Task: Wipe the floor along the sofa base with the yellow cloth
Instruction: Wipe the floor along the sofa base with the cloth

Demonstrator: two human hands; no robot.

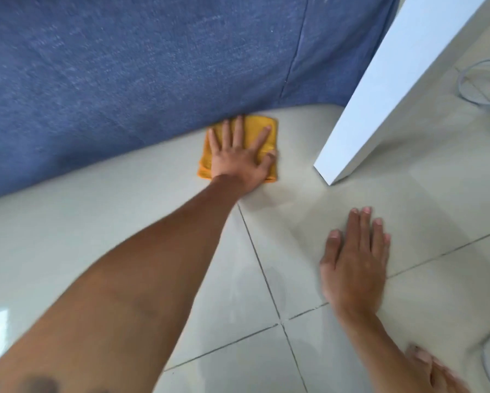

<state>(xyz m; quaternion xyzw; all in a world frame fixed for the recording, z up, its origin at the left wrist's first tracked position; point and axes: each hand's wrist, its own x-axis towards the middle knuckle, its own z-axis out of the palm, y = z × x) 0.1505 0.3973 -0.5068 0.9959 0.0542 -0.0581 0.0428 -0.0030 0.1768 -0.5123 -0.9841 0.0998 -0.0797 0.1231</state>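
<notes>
A folded yellow cloth lies flat on the pale tiled floor, right against the lower edge of the blue fabric sofa. My left hand presses on the cloth with fingers spread, its fingertips reaching the sofa base; the hand hides much of the cloth. My right hand rests flat on a floor tile to the near right, fingers apart, holding nothing.
A white table leg stands on the floor just right of the cloth. A grey cable loops on the floor at the far right. Dark grout lines cross the tiles. A bare foot shows at the lower right.
</notes>
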